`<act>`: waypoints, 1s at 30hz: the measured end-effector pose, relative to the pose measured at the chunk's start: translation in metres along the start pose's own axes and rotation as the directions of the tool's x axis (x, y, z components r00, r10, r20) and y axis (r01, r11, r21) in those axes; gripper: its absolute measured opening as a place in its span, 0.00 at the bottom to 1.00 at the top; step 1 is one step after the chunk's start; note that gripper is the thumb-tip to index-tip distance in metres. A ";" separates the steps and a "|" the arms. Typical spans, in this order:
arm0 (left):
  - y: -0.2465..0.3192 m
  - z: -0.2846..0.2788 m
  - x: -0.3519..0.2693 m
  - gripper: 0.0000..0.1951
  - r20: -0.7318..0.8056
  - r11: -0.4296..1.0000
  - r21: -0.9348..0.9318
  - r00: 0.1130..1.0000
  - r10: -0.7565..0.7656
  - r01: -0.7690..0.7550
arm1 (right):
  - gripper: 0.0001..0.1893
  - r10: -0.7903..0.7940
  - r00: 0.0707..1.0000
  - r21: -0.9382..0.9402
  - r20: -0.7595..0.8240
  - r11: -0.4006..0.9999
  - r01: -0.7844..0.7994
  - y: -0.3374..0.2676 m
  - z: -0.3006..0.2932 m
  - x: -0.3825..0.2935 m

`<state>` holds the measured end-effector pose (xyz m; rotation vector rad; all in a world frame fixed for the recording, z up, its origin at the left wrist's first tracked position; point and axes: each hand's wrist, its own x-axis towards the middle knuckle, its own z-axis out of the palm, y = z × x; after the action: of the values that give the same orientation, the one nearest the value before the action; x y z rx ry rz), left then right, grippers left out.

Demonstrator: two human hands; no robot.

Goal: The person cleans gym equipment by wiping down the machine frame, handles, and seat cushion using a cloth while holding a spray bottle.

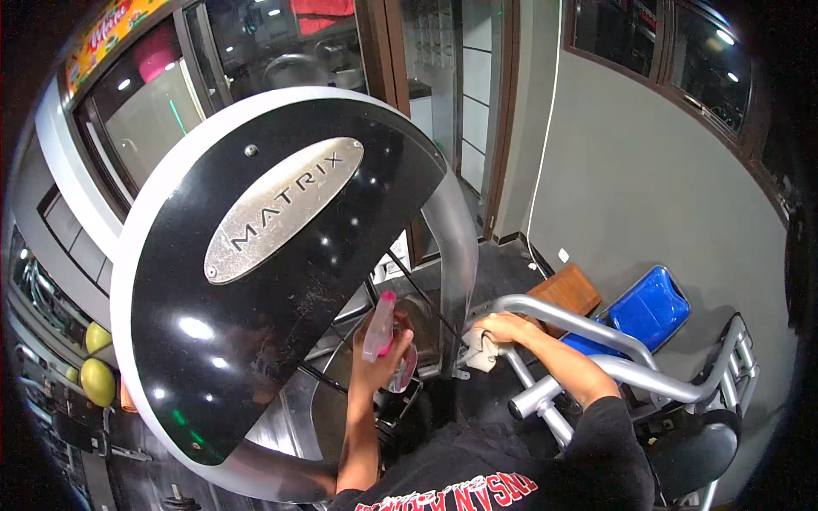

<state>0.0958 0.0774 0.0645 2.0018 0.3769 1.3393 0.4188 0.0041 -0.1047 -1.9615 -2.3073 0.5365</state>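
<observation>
My left hand is wrapped around a clear spray bottle with a pink nozzle, held upright below the black shroud. A crumpled white cloth is bunched in my right hand. That hand rests by the near end of a bent silver tube of the gym machine, and its fingertips are partly hidden. To the left rises a large rounded cover, glossy black with a white rim and a Matrix badge. Pale scuffs mark its lower part.
A thick silver upright stands between my hands, with thin black cables beside it. More silver tubes and a black pad lie at the right. Behind them are a blue bench pad, a brown wooden box and a grey wall.
</observation>
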 end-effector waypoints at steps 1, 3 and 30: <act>0.002 -0.002 0.001 0.13 0.000 1.000 0.006 1.000 0.009 -0.009 | 0.19 0.117 0.993 0.076 -0.024 0.990 -0.115 -0.001 -0.007 -0.004; 0.008 -0.004 -0.001 0.13 0.056 0.840 -0.441 0.944 -0.325 0.316 | 0.21 0.192 0.978 0.292 -0.087 0.943 -0.159 -0.009 -0.032 -0.006; 0.030 0.002 -0.017 0.17 0.067 0.952 -0.174 0.968 -0.242 0.250 | 0.36 -0.128 0.235 -0.123 -0.964 0.992 0.033 -0.052 -0.130 0.073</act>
<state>0.0862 0.0453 0.0728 1.7664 0.4510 1.1294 0.3913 0.0964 0.0200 -1.3965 -1.4870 -0.7012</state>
